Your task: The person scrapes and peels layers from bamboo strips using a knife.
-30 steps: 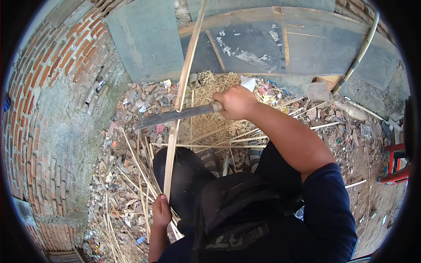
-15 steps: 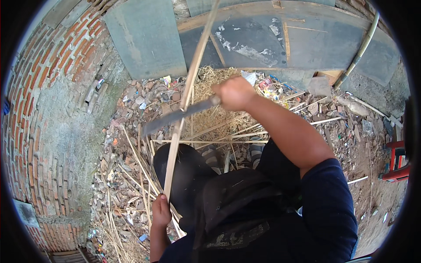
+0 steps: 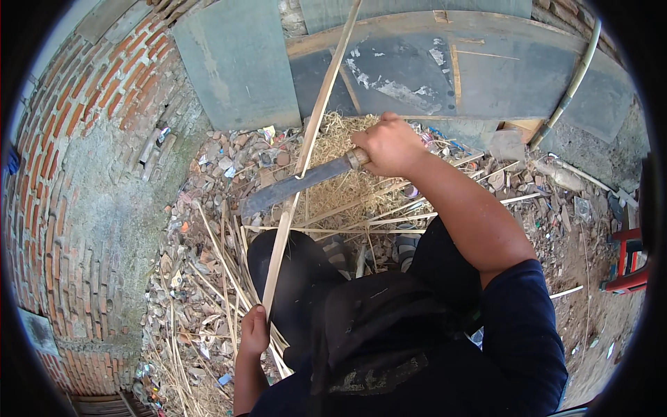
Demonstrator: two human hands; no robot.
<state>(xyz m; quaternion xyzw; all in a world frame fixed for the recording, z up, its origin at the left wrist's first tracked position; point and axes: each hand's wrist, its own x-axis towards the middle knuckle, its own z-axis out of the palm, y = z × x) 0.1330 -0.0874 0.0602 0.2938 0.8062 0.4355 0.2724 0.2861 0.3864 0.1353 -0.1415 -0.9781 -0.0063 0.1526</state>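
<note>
My right hand (image 3: 394, 147) is wrapped round the wooden handle of a machete (image 3: 295, 185), whose broad dark blade points left. The blade lies across a long pale bamboo strip (image 3: 281, 240), and a small curl shows on the strip at the blade's upper edge. Near its lower end the strip is gripped by my left hand (image 3: 254, 331), with the thumb on top. From there it slants up past my left knee to the top of the view. Part of the left hand's fingers is hidden beneath the strip.
A heap of pale shavings (image 3: 333, 198) lies before my feet, on rubble-strewn ground. Loose bamboo strips (image 3: 222, 267) lie to the left and ahead. A brick wall (image 3: 90, 208) rises at left, grey panels (image 3: 396, 76) stand at the back, and a red plastic stool (image 3: 629, 260) is far right.
My right hand and the machete have shifted slightly right and a little nearer, and the blade has come into sharper view. The left hand keeps its grip on the strip.
</note>
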